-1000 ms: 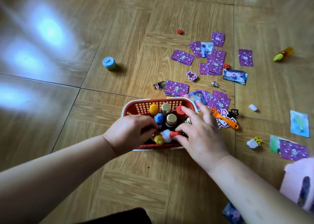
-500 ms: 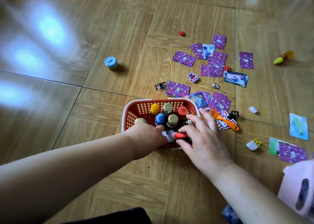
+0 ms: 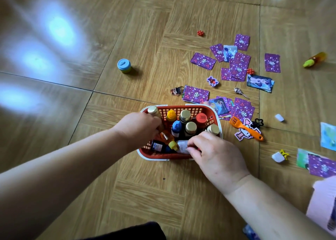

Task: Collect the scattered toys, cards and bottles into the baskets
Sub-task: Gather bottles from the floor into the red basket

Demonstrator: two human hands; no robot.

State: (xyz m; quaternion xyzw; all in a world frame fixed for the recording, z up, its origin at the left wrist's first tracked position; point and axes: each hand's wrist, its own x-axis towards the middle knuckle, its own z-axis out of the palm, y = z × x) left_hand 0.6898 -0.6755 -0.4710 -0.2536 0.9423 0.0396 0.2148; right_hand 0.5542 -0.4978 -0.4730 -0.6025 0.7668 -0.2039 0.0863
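Note:
A red mesh basket with a white rim sits on the wood-pattern floor, packed with several small bottles. My left hand grips a gold-capped bottle upright at the basket's far left corner. My right hand pinches a small white bottle with a red cap lying at the basket's near side. An amber bottle with a yellow cap lies between the hands. Purple cards are scattered beyond the basket to the right.
A blue-lidded pot stands alone at the left. An orange toy fork, small charms, white caps and picture cards lie to the right. A green-capped amber bottle lies at the far right. Something pink is at the right edge.
My left hand moved to the basket's far left corner and now holds a gold-capped bottle upright. My right hand drew back toward the near side, still on the white bottle.

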